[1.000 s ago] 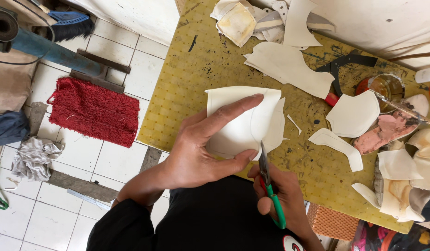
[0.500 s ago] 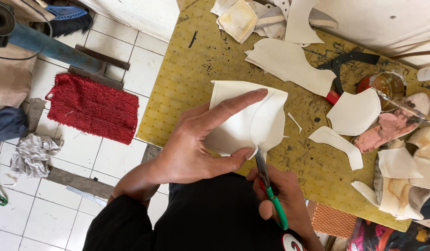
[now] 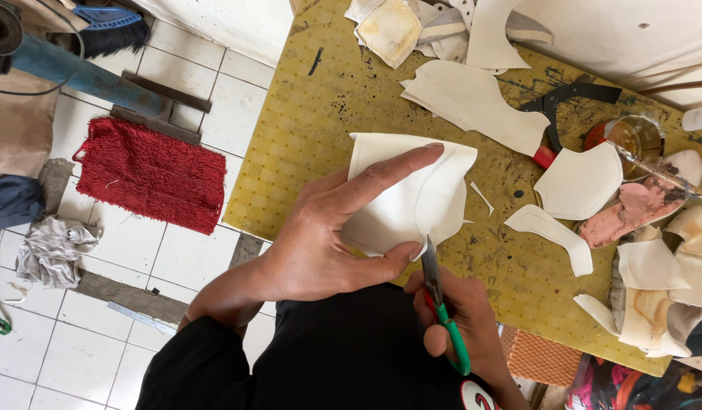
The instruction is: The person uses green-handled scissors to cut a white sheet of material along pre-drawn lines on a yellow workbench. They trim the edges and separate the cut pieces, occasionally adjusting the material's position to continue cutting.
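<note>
1. Working over the yellow perforated table, you have the cut in hand at its near edge, just beyond your fingertips.
2. Your left hand pins the cream sheet piece: the forefinger lies stretched across its top and the thumb presses up from below at the near edge, so the sheet is pinched between them, lifted slightly off the table.
3. Your right hand is curled tight round the green-handled scissors, fingers wrapped through the handle; the blades point up at the sheet's lower edge, right beside your left thumb tip. How far the blades gape you cannot tell.
4. Judged from this, you are trimming along the faint curved line marked on the sheet, with the cut near its start.
5. Your next snip calls for keeping the thumb clear of the blades and turning the sheet with your fingers so the curve feeds straight in.
6. Off-cut scraps lie to the right of your fingers.
</note>
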